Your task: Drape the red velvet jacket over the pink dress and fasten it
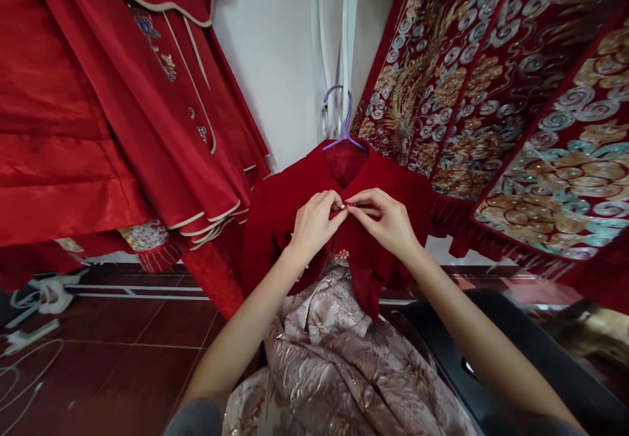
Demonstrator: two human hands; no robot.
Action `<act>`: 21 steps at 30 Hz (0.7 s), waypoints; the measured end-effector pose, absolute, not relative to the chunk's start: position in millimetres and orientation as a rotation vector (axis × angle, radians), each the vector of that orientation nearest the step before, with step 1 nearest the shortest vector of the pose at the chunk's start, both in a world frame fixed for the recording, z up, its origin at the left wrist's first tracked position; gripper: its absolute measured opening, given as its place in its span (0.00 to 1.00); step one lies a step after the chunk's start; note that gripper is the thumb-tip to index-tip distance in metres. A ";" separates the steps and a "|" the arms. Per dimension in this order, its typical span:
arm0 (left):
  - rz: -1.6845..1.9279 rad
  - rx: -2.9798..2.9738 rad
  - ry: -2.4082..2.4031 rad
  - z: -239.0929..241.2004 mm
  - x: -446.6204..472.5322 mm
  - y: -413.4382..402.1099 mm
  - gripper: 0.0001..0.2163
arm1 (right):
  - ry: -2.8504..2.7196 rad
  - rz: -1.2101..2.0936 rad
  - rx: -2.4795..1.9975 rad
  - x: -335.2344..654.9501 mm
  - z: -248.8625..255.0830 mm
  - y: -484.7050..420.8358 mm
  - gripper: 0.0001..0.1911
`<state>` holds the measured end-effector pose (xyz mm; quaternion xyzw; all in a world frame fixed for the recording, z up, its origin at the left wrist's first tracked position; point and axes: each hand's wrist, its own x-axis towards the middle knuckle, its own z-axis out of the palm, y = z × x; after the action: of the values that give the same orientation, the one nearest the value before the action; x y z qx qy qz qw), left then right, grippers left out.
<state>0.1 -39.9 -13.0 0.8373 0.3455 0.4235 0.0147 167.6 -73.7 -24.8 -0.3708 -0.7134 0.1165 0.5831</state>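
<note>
A dark red jacket (275, 203) hangs in front of me from a purple hanger (350, 111). At the upper part of its front opening, my left hand (314, 223) pinches the edge by a small fastener. From the other side my right hand (388, 221) pinches the same spot, fingertips nearly touching those of the left. The fingers mostly cover this fastener, so I cannot tell whether it is joined. Lower on the front sits a small flower-shaped fastener (343, 254). Shiny pinkish-silver brocade fabric (339, 344) shows under the jacket's parted lower front and spreads below it.
Red garments with pale piping (196, 128) hang at the left. Heavily embroidered red garments (472, 108) hang at the right. White straps (348, 29) run down to the hanger. A black padded surface (511, 337) lies lower right, and a white cable (44, 374) on the tiled floor (128, 377).
</note>
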 end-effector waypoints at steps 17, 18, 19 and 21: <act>1.326 2.934 1.010 -12.3 0.1 -27.8 0.04 | -1.617 0.483 -0.834 170.6 -25.8 -64.0 0.19; 1.316 2.961 0.990 -12.4 0.1 -26.7 0.04 | -1.623 0.491 -0.832 171.0 -25.7 -63.2 0.19; 1.301 2.988 0.976 -12.2 0.2 -26.0 0.05 | -1.632 0.497 -0.831 171.2 -25.5 -62.3 0.19; 1.244 3.036 0.968 -11.9 0.6 -25.9 0.05 | -1.650 0.500 -0.834 171.0 -25.4 -59.6 0.18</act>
<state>0.6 -25.9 -11.9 0.8788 0.2803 0.3601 -0.1394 171.0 -59.6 -25.4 -0.3562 -0.7045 0.2135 0.5756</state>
